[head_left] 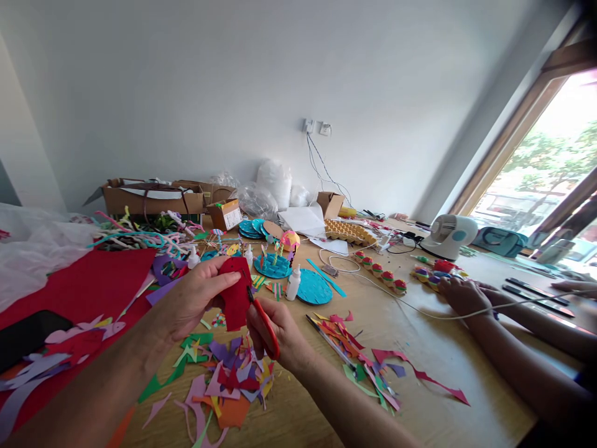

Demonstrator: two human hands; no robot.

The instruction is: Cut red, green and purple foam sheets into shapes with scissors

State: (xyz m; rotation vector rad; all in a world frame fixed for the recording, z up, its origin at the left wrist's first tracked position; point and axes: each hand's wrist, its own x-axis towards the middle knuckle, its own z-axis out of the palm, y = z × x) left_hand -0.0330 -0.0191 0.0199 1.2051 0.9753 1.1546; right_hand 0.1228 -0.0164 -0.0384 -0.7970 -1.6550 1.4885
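My left hand (196, 295) pinches a piece of red felt (236, 294) and holds it up over the wooden table (420, 354). My right hand (275, 333) grips red-handled scissors (264, 323), whose blades meet the right edge of the felt. Below both hands lies a heap of coloured felt scraps (228, 379). A large red felt sheet (88, 286) covers the table to my left.
Another person's arms (508, 336) rest on the table at right, near a white cable (420, 308). A white glue bottle (293, 283), blue discs (314, 287), pipe cleaners (140, 239), cardboard boxes (153, 196), a small white fan (450, 235) and more scraps (364, 354) crowd the surface.
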